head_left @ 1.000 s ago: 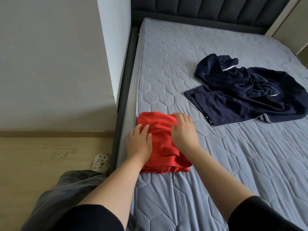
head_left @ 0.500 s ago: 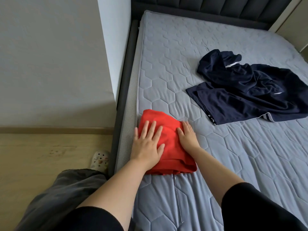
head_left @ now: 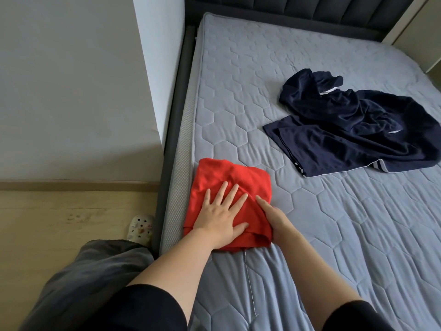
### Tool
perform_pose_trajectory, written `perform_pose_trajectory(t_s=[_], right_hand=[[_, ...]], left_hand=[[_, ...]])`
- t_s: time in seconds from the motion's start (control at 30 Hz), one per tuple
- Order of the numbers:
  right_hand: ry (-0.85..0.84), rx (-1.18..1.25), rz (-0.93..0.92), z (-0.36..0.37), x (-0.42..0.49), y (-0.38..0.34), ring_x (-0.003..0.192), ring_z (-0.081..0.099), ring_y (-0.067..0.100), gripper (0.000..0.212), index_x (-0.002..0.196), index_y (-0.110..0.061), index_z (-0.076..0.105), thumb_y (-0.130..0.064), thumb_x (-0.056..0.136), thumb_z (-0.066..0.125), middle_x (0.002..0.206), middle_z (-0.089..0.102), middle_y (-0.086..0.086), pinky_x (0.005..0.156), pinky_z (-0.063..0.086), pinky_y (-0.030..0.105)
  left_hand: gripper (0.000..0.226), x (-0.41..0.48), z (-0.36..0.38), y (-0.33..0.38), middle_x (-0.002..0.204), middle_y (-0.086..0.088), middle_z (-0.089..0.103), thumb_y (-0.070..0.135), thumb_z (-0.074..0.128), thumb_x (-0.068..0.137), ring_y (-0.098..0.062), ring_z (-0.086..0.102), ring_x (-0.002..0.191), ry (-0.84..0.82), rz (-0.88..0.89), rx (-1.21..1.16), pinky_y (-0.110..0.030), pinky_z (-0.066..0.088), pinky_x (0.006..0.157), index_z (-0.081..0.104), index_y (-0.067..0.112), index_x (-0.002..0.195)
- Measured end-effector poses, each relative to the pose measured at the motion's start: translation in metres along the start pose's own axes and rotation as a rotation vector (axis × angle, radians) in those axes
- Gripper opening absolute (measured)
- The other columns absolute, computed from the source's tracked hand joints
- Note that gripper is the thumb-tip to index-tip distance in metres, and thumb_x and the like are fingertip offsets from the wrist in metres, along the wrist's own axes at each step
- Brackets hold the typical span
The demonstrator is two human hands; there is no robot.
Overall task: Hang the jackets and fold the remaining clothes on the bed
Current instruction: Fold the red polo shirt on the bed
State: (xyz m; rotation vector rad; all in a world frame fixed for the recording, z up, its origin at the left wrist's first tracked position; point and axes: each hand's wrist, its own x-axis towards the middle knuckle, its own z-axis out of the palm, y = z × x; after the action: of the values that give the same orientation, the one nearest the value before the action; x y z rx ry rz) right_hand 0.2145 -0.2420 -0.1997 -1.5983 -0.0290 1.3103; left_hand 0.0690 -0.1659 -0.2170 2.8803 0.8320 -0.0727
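Note:
A folded red garment point(head_left: 229, 177) lies near the left edge of the grey quilted mattress point(head_left: 334, 223). My left hand point(head_left: 222, 216) presses flat on top of it with fingers spread. My right hand point(head_left: 274, 216) lies along the garment's right edge, fingers straight; part of the hand is tucked against the cloth. A crumpled dark navy garment point(head_left: 358, 130) with thin white trim lies unfolded farther right and toward the headboard, apart from both hands.
The dark bed frame point(head_left: 174, 130) runs along the left side, with a padded headboard point(head_left: 310, 13) at the far end. A grey wall point(head_left: 71, 80) and wooden floor point(head_left: 59, 225) are to the left. My foot in a white clog point(head_left: 140, 228) stands beside the frame.
My left hand has slid to the garment's middle and spread flat. My right hand has moved down along the right edge. The red garment looks flatter.

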Motion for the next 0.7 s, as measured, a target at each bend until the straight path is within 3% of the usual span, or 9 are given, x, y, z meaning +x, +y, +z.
perform_pose_trajectory(t_s=[0.1, 0.3, 0.37, 0.43, 0.5, 0.57, 0.63, 0.7], right_hand=[[-0.09, 0.111, 0.066, 0.008, -0.007, -0.01, 0.072, 0.071, 0.023, 0.036, 0.106, -0.004, 0.063, -0.035, 0.096, 0.05, 0.086, 0.073, 0.014, 0.064, 0.058, 0.033], [-0.115, 0.096, -0.084, 0.043, -0.032, -0.037, 0.094, 0.065, 0.028, 0.037, 0.113, -0.002, 0.058, -0.033, 0.096, 0.049, 0.109, 0.066, 0.019, 0.082, 0.051, 0.039], [-0.139, 0.058, -0.144, 0.056, -0.047, -0.049, 0.088, 0.068, 0.025, 0.031, 0.106, -0.002, 0.06, -0.03, 0.096, 0.051, 0.1, 0.069, 0.016, 0.076, 0.054, 0.036], [-0.158, -0.009, -0.233, 0.067, -0.066, -0.062, 0.07, 0.07, 0.017, 0.018, 0.094, -0.005, 0.062, -0.022, 0.095, 0.055, 0.08, 0.072, 0.008, 0.059, 0.056, 0.028], [-0.161, -0.155, -0.36, 0.081, -0.088, -0.076, 0.056, 0.067, 0.008, 0.009, 0.088, -0.008, 0.062, -0.014, 0.093, 0.057, 0.067, 0.07, 0.0, 0.049, 0.053, 0.02], [-0.131, -0.398, -0.533, 0.096, -0.113, -0.091, 0.057, 0.064, 0.004, 0.003, 0.09, -0.012, 0.062, -0.01, 0.091, 0.059, 0.072, 0.068, -0.003, 0.055, 0.051, 0.017], [-0.135, -0.659, -0.711, 0.114, -0.14, -0.106, 0.07, 0.062, 0.009, 0.008, 0.096, -0.013, 0.062, -0.009, 0.089, 0.061, 0.083, 0.065, 0.0, 0.07, 0.051, 0.019], [-0.177, -0.851, -0.848, 0.132, -0.17, -0.118, 0.067, 0.056, 0.008, 0.009, 0.093, -0.015, 0.061, -0.008, 0.088, 0.061, 0.077, 0.061, -0.004, 0.062, 0.044, 0.008]], left_hand=[[0.073, -0.004, -0.003, -0.004, 0.158, 0.001, -0.014, 0.062, 0.024, 0.09, -0.022, -0.018, 0.144, 0.048, 0.001, -0.023, -0.052, -0.006, 0.113, -0.007, 0.032, 0.15], [0.067, -0.025, -0.019, -0.008, 0.158, 0.002, -0.012, 0.053, 0.029, 0.095, -0.019, -0.011, 0.145, 0.221, -0.148, -0.262, -0.042, 0.003, 0.116, -0.022, 0.038, 0.137], [0.065, -0.033, -0.033, -0.009, 0.158, 0.003, -0.013, 0.049, 0.03, 0.097, -0.017, -0.011, 0.145, 0.266, -0.182, -0.352, -0.04, 0.004, 0.116, -0.022, 0.04, 0.135], [0.063, -0.041, -0.053, -0.013, 0.158, 0.001, -0.009, 0.045, 0.033, 0.098, -0.018, -0.007, 0.146, 0.329, -0.18, -0.403, -0.04, 0.005, 0.118, -0.016, 0.037, 0.138], [0.062, -0.052, -0.082, -0.02, 0.159, -0.006, 0.003, 0.035, 0.04, 0.099, -0.024, 0.006, 0.146, 0.419, -0.168, -0.441, -0.04, 0.01, 0.117, 0.0, 0.03, 0.145], [0.061, -0.067, -0.113, -0.031, 0.156, -0.012, 0.014, 0.025, 0.048, 0.096, -0.028, 0.019, 0.142, 0.505, -0.199, -0.459, -0.037, 0.016, 0.116, 0.018, 0.018, 0.149], [0.066, -0.086, -0.147, -0.045, 0.155, -0.013, 0.019, 0.022, 0.056, 0.092, -0.029, 0.023, 0.141, 0.589, -0.259, -0.44, -0.037, 0.02, 0.113, 0.023, 0.014, 0.148], [0.077, -0.106, -0.183, -0.061, 0.154, -0.012, 0.022, 0.026, 0.065, 0.086, -0.028, 0.024, 0.14, 0.658, -0.33, -0.384, -0.037, 0.02, 0.114, 0.021, 0.013, 0.149]])
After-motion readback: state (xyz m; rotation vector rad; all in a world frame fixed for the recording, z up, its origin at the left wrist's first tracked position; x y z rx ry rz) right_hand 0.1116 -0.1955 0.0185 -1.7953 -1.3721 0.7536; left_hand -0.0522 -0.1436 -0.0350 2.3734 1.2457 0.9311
